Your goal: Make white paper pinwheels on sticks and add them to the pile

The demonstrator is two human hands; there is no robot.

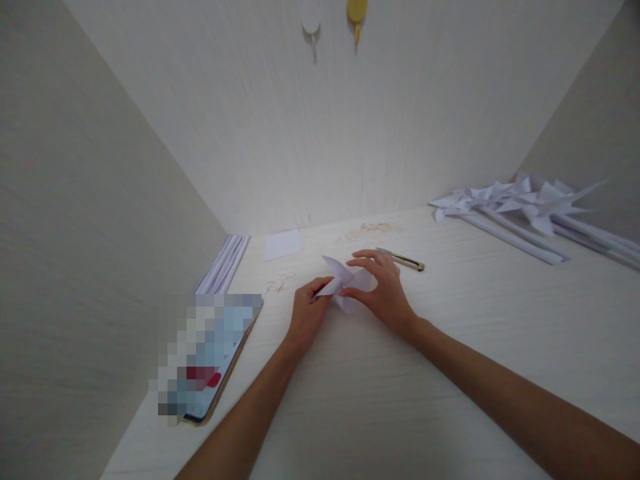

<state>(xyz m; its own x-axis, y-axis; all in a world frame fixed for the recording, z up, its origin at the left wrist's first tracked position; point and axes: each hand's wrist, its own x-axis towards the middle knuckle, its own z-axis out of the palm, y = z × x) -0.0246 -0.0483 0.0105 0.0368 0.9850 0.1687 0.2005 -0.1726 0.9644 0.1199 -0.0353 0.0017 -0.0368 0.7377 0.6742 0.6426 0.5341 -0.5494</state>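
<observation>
A white paper pinwheel [342, 283] with curled blades is held just above the table. My left hand [309, 312] is closed on its left side, thumb and fingers pinching the paper. On the other side, my right hand [384, 288] curves around a blade with thumb and fingers apart. Its thumb tip reaches the pinwheel's middle and seems to touch it. Behind the right hand lies a utility knife [407, 261] with its blade out.
Finished pinwheels [500, 200] on paper sticks lie at the right back. A square paper sheet [283, 245] rests near the back wall. Rolled paper sticks [225, 263] and a phone [220, 357], partly blurred out, lie left. Two hooks, one yellow [357, 12], hang on the wall.
</observation>
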